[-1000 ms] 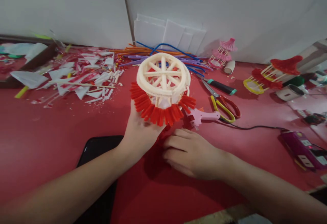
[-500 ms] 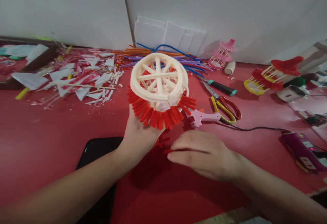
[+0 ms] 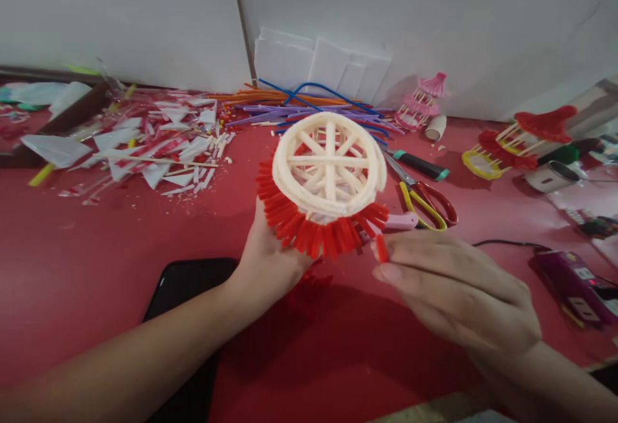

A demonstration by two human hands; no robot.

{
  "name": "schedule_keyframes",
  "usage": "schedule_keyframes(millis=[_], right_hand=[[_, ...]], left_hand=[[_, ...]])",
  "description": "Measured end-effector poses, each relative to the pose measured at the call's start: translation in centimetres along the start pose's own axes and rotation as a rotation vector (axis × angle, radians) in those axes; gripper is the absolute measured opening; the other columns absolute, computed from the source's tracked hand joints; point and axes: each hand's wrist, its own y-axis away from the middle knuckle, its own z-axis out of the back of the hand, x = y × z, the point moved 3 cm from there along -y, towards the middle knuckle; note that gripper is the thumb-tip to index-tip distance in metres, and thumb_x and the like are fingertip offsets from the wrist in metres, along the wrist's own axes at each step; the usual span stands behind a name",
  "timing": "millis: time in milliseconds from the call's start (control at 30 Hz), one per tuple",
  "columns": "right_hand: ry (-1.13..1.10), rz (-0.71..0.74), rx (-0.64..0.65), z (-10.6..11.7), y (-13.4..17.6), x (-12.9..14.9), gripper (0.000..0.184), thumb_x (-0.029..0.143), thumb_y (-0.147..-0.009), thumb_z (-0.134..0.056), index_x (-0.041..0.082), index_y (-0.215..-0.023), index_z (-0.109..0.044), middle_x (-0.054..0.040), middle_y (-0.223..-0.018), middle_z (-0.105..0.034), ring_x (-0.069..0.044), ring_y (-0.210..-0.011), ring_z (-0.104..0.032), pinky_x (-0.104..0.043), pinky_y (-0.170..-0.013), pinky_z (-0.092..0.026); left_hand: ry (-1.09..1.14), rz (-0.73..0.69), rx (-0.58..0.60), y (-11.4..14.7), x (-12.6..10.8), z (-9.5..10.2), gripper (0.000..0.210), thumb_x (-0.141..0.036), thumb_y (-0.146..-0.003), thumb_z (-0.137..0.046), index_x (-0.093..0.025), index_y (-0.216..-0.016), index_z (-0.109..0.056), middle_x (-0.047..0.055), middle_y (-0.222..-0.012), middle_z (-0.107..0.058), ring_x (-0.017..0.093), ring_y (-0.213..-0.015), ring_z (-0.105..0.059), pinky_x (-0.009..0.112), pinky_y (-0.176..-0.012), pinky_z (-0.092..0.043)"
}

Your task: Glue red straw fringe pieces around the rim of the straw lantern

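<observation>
My left hand [image 3: 273, 249] grips a round model made of cream pipe cleaners [image 3: 330, 161], its spoked wheel-like end tilted up toward me. A fringe of short red pipe cleaner pieces [image 3: 309, 233] runs around the model below that end; its right rear part is hidden. Between thumb and fingertips my right hand [image 3: 454, 278] pinches one short red pipe cleaner piece [image 3: 381, 248], just right of the fringe and apart from it. More red pieces [image 3: 313, 281] show on the table beneath the model. Behind the right hand lies a pink glue gun [image 3: 403, 221], partly covered.
Scissors [image 3: 425, 201] and a black-and-green-handled tool [image 3: 422, 164] lie at right. Farther right are a red-and-yellow model [image 3: 521, 136] and a purple power strip [image 3: 574, 284]. Scraps [image 3: 154, 146] cover the back left; pipe cleaners [image 3: 309, 98] lie behind. A black phone [image 3: 188, 294] sits under my left arm.
My right hand has risen from the table and moved right, with a red piece now visible in its fingertips. My left hand has shifted the model right and slightly down.
</observation>
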Motion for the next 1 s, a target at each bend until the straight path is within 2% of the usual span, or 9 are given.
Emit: schedule_keyframes(millis=[133, 267, 400, 600, 833, 1000], right_hand=[[0.104, -0.003, -0.116, -0.4, -0.5, -0.4, 0.028, 0.0, -0.071, -0.073, 0.013, -0.096, -0.071, -0.0051, -0.093, -0.074, -0.019, -0.089, -0.067, -0.037, -0.076, -0.06], [0.195, -0.012, -0.104, -0.8, -1.2, -0.5, 0.019, 0.005, -0.074, -0.073, 0.019, -0.086, -0.074, -0.0007, -0.086, -0.075, -0.016, -0.081, -0.065, -0.033, -0.07, -0.056], [0.174, -0.021, -0.096, -0.7, -1.0, -0.5, 0.017, 0.008, -0.075, -0.074, 0.019, -0.087, -0.074, -0.0005, -0.086, -0.075, -0.017, -0.085, -0.065, -0.036, -0.07, -0.056], [0.206, -0.023, -0.105, -0.9, -0.5, -0.7, 0.023, 0.009, -0.075, -0.074, 0.024, -0.092, -0.073, 0.0025, -0.089, -0.074, -0.018, -0.09, -0.064, -0.036, -0.073, -0.055], [0.31, -0.025, -0.138, -1.0, -1.1, -0.6, 0.017, 0.01, -0.071, -0.077, 0.026, -0.075, -0.073, 0.0021, -0.085, -0.069, -0.015, -0.089, -0.057, -0.03, -0.077, -0.052], [0.332, -0.022, -0.114, -1.0, -1.1, -0.7, 0.019, 0.011, -0.073, -0.075, 0.028, -0.08, -0.072, 0.0014, -0.089, -0.066, -0.016, -0.09, -0.053, -0.031, -0.078, -0.05]], left_hand=[[0.01, -0.011, 0.063, -0.1, -0.3, -0.2, 0.077, -0.01, -0.063, -0.081, -0.022, -0.131, -0.046, 0.013, -0.131, -0.062, 0.029, -0.119, -0.061, 0.041, -0.105, -0.048], [0.047, -0.034, 0.104, -0.2, -0.4, -0.4, 0.08, 0.0, -0.062, -0.078, -0.024, -0.132, -0.047, 0.01, -0.131, -0.062, 0.029, -0.125, -0.056, 0.043, -0.108, -0.046], [0.102, -0.039, 0.109, -0.1, -0.4, -0.4, 0.077, 0.002, -0.063, -0.075, -0.024, -0.131, -0.05, 0.01, -0.133, -0.061, 0.028, -0.126, -0.055, 0.043, -0.108, -0.046], [0.073, -0.025, 0.124, -0.2, -0.7, -0.5, 0.082, 0.005, -0.061, -0.075, -0.025, -0.133, -0.048, 0.009, -0.136, -0.058, 0.029, -0.129, -0.052, 0.045, -0.11, -0.043], [0.04, -0.094, 0.133, -0.4, -1.0, -0.4, 0.079, 0.012, -0.062, -0.07, -0.02, -0.132, -0.049, 0.012, -0.133, -0.061, 0.028, -0.127, -0.054, 0.043, -0.111, -0.043], [0.01, -0.108, 0.119, -0.2, -0.7, -0.2, 0.084, 0.012, -0.06, -0.071, -0.02, -0.134, -0.046, 0.013, -0.134, -0.059, 0.028, -0.128, -0.054, 0.043, -0.111, -0.043]])
